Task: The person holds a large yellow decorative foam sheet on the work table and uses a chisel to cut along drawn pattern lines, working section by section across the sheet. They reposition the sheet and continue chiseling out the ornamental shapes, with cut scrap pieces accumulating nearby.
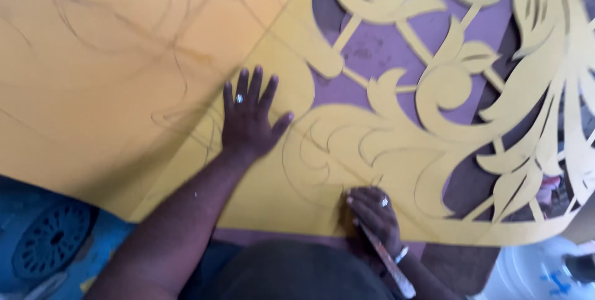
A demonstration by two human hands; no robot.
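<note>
1. Left hand (250, 120) lies flat, palm down, on the yellow sheet (266, 194), fingers apart, thumb out toward 3 o'clock. A ring shows on one finger. It grips nothing, just presses.
2. Right hand (374, 216) sits at approx 5 o'clock from the left hand, near the sheet's bottom edge. Fingers are curled together, clamped on a thin knife (387, 266); its pale handle runs back toward 5 o'clock, tip hidden under the fingers.
3. Sheet is big and yellow, w/ pencil scroll lines drawn between the two hands. Toward 1–3 o'clock it's already cut into leaf and curl shapes.
4. Purple board (372, 49) shows thru the cutouts.
5. Blue floor (37, 213) w/ a round drain grate (52, 238) lies at 8 o'clock, off the sheet's edge.
6. Picture is blurry; blade detail can't tell.
</note>
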